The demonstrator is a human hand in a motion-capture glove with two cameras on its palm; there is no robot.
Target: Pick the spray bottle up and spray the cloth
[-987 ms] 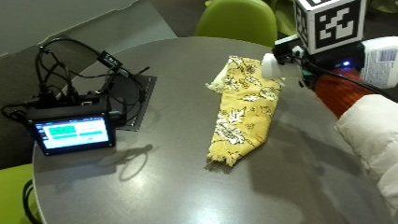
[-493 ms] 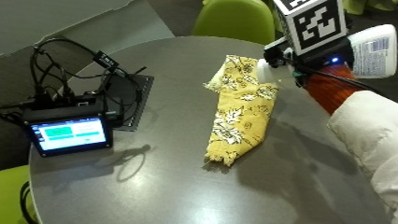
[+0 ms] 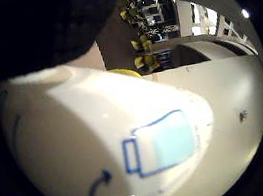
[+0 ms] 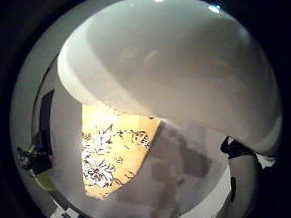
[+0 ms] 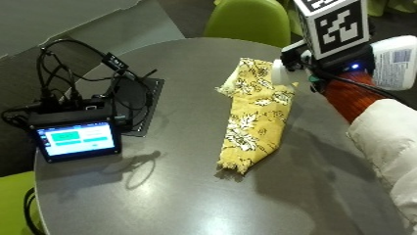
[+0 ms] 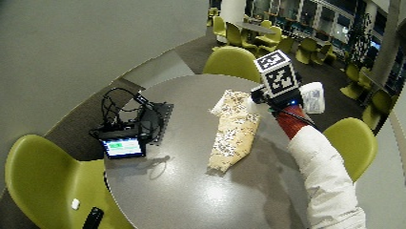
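I have the spray bottle [image 5: 394,61] lifted above the far end of the yellow cloth [image 5: 255,112], my right hand [image 5: 306,68] apparently wrapped round it though I cannot see the fingers clearly, and a misaimed nozzle might wet the screen [image 5: 78,139] instead.

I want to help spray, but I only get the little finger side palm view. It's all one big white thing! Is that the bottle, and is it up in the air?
Observer: Yes, that's the spray bottle. The gloved right hand holds it up off the table.
Operator: Where's the cloth? I can't see it!
Observer: The yellow flowered cloth lies flat on the table, under the bottle in the thumb side palm view.
Operator: Is the squirty end near it?
Observer: In the outside view the nozzle shows at the cloth's far end.
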